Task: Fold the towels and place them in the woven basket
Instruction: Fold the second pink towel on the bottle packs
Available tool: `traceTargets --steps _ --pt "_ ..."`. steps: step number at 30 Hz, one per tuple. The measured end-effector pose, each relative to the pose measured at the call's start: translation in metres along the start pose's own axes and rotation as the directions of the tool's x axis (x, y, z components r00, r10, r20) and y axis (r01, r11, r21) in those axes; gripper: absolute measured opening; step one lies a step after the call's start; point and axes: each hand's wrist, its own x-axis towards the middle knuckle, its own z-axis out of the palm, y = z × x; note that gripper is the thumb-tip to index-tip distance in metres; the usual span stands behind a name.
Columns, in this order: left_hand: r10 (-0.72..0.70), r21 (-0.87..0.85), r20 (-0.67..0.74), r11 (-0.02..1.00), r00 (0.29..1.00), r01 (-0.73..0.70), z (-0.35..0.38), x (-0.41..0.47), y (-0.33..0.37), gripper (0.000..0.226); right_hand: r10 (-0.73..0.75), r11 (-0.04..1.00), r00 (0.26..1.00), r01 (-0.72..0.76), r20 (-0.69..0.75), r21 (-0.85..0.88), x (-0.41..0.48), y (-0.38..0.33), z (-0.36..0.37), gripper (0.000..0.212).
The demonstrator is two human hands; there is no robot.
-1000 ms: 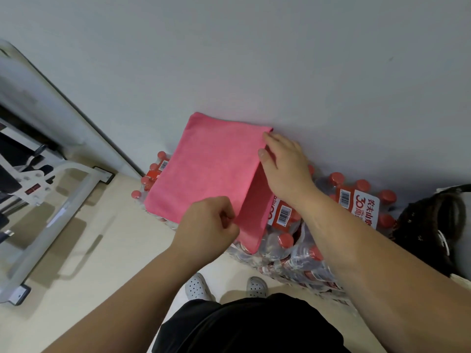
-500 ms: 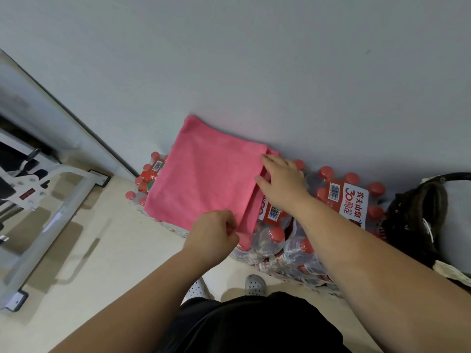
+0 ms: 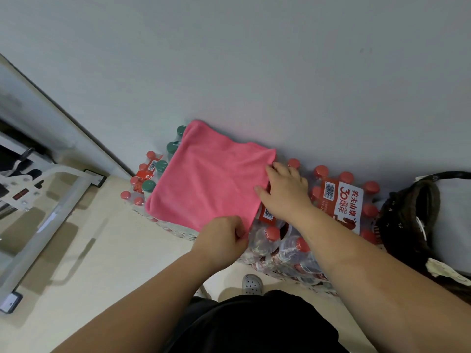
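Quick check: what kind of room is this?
Likely a storage corner, hard to say more: shrink-wrapped packs of bottled water set against a bare wall, a white metal equipment frame on the floor beside them.

Shrink-wrapped packs of water bottles (image 3: pixel 293 248) sit against the grey wall (image 3: pixel 254 59), red caps up. One pack carries a red and white label (image 3: pixel 341 200) with a barcode and a large "30". At the left end, a few green-capped bottles (image 3: pixel 149 186) stand among the red ones. Floor (image 3: pixel 114 250) pale beige, smooth. Off to my left, a white metal frame (image 3: pixel 58 200) slants across the floor, with a dark-edged foot plate (image 3: pixel 95 177) near the wall. Below me, my black garment (image 3: pixel 254 324) fills the bottom edge. One grey perforated clog (image 3: pixel 251 284) shows just beside the packs.
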Motion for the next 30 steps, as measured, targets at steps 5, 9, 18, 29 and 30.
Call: traceTargets --steps 5,9,18,29,30 --pt "-0.018 -0.027 -0.09 1.0 0.996 0.016 -0.021 -0.006 -0.006 0.021 -0.02 0.999 0.995 0.016 -0.097 -0.042 0.0 -0.017 0.002 0.073" --pt "-0.123 -0.038 -0.309 0.992 0.943 0.117 -0.051 -0.005 -0.025 0.013 -0.125 0.99 0.991 0.121 -0.045 -0.073 0.009 -0.04 0.003 0.077" --pt "-0.104 0.421 -0.238 0.885 0.966 0.199 -0.099 0.049 -0.082 0.047 -0.119 0.968 0.99 0.134 0.082 -0.213 0.035 -0.058 0.041 0.08" --pt "0.19 0.066 -0.053 0.98 0.98 -0.187 -0.106 -0.009 -0.123 0.047 -0.052 0.985 0.994 0.066 0.092 -0.162 -0.018 -0.074 0.049 0.078" --pt "0.193 0.074 0.009 0.978 0.981 -0.193 -0.108 -0.012 -0.128 0.045 -0.054 0.986 0.993 0.069 0.102 -0.15 -0.027 -0.078 0.051 0.078"
